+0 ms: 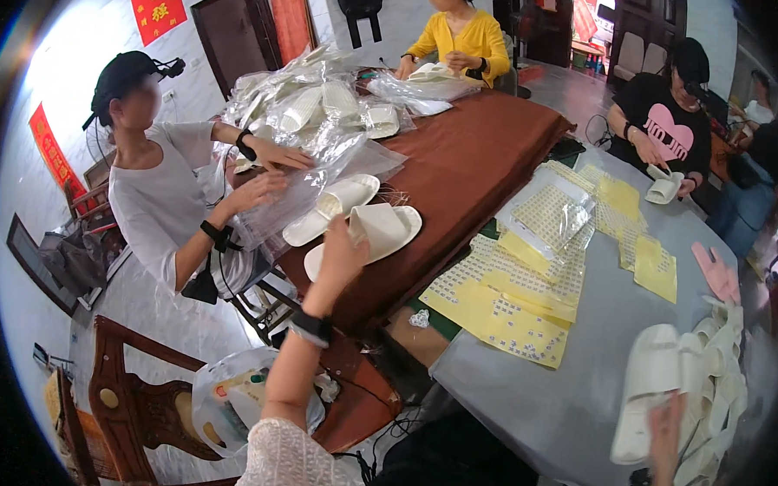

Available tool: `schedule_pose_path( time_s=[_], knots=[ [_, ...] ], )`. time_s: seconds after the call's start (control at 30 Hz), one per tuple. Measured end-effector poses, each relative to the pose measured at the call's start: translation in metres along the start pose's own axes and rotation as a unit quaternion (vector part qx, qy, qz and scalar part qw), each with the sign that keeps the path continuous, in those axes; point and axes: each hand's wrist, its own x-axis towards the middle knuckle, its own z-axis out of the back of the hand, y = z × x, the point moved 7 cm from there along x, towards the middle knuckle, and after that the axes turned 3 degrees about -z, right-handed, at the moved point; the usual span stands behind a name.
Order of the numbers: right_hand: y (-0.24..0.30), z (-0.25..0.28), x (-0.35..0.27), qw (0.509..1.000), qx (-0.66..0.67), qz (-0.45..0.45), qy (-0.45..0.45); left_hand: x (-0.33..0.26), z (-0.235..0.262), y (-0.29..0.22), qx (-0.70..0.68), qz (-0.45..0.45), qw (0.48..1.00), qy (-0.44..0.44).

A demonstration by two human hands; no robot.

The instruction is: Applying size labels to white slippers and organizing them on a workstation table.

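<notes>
- The brown-covered table point(470, 173) carries the open-toed white slippers being handled; the grey table point(520, 422) beside it holds more of them.
- On the brown table's far part lies a heap of bagged slippers point(317, 105); the clear film looks slick, so anything wrapped in it would likely slide under a light touch.
- Along the grey table's right edge lies an overlapping row of loose slippers point(717, 388). They look light and easily knocked askew, so one is best lifted singly, by the sole edges.
- The near slipper point(391, 231) lies on the brown cloth, sole down, toe pointing away to the right. Its sole seems thin and bendy, firmer than the strap; pinching both sides near the middle should keep it flat.
- Just beyond it, the far slipper point(352, 192) lies roughly parallel. The broad straps look soft and padded, apt to crease if squeezed; gripping the sole would spare them.
- Another white slipper point(648, 363) lies at the right side, next to the loose row.
- The left hand point(345, 254) is over the near slipper, fingers bent beside its strap; whether they grip cannot be told.
- The right hand point(666, 424) overlaps the lower part of the right-side slipper, blurred; its grip cannot be made out.
</notes>
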Motion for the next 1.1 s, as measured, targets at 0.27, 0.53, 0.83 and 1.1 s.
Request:
schedule_pose_path(
  time_s=[0.27,0.53,0.83,1.1],
  knots=[
    [-0.126,0.182,0.088,0.987,0.034,-0.062,-0.146,0.064,-0.066,0.120,-0.013,0.193,0.930,0.313],
    [-0.094,0.106,0.052,0.981,-0.063,-0.041,-0.179,0.073,-0.060,0.077,0.033,0.090,0.989,0.108],
    [0.056,-0.022,-0.025,0.983,-0.043,0.160,0.085,0.013,-0.045,-0.138,-0.423,0.127,0.861,0.251],
    [0.144,-0.129,-0.110,0.919,0.321,0.201,0.111,-0.142,-0.075,-0.323,-0.656,0.232,0.629,0.347]
  ],
)
